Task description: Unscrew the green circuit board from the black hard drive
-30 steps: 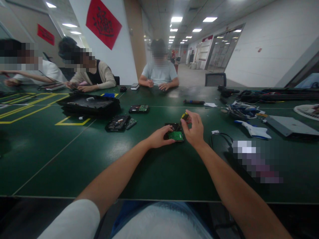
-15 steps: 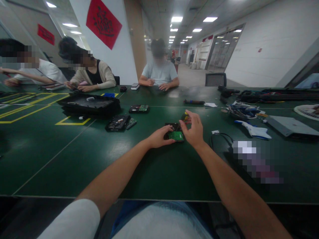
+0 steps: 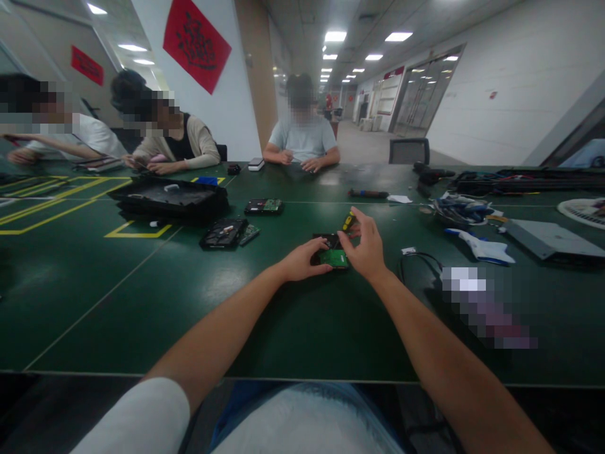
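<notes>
A hard drive (image 3: 336,259) with a green circuit board facing up lies on the table in front of me. My left hand (image 3: 306,260) grips its left side, thumb along the near edge and fingers over the far part. Above the drive's right side, my right hand (image 3: 367,244) is closed around a screwdriver (image 3: 348,221) with a yellow and black handle. The handle leans to the upper right; its tip is too small to make out. To the left lie another hard drive (image 3: 263,206) and a black drive part (image 3: 223,233) beside a small circuit board (image 3: 249,234).
A black tray (image 3: 170,197) stands to the left. On the right are a blurred-out item (image 3: 482,306) with a cable, a white and blue piece (image 3: 482,246), a grey metal case (image 3: 558,238) and a cable bundle (image 3: 460,208). A person (image 3: 302,135) sits opposite; two others sit at left.
The screwdriver's handle has turned in my right hand, showing more of its yellow side. My left hand and the hard drive have stayed in place.
</notes>
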{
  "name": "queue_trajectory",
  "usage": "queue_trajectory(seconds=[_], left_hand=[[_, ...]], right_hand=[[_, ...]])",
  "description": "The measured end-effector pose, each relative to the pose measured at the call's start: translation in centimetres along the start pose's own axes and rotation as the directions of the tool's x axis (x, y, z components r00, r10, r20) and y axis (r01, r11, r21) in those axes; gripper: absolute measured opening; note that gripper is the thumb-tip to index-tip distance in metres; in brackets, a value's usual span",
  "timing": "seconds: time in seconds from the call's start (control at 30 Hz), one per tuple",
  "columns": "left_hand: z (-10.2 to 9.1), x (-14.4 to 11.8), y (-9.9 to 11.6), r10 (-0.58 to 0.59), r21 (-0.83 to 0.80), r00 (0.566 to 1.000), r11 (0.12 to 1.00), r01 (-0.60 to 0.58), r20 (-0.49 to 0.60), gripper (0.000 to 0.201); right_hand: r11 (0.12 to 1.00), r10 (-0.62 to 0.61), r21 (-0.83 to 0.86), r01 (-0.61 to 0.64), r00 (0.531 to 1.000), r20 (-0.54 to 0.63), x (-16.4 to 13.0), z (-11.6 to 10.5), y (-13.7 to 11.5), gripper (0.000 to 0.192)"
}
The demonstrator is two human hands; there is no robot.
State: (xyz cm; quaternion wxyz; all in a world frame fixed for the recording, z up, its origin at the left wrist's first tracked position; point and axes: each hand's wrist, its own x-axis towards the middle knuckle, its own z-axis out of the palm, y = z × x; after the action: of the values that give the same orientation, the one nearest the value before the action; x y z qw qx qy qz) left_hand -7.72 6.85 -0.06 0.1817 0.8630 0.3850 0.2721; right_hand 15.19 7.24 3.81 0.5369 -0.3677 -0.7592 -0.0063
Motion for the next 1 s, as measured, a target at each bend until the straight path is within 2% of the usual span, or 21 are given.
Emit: queue_trajectory(seconds=[1.0], left_hand=[[-0.28, -0.13, 0.32, -0.001, -0.009, 1.0, 1.0, 0.001, 0.005, 0.067]], right_hand=[[1.0, 0.02, 0.018, -0.021, 0.999, 0.032, -0.04, 0.01, 0.02, 0.062]])
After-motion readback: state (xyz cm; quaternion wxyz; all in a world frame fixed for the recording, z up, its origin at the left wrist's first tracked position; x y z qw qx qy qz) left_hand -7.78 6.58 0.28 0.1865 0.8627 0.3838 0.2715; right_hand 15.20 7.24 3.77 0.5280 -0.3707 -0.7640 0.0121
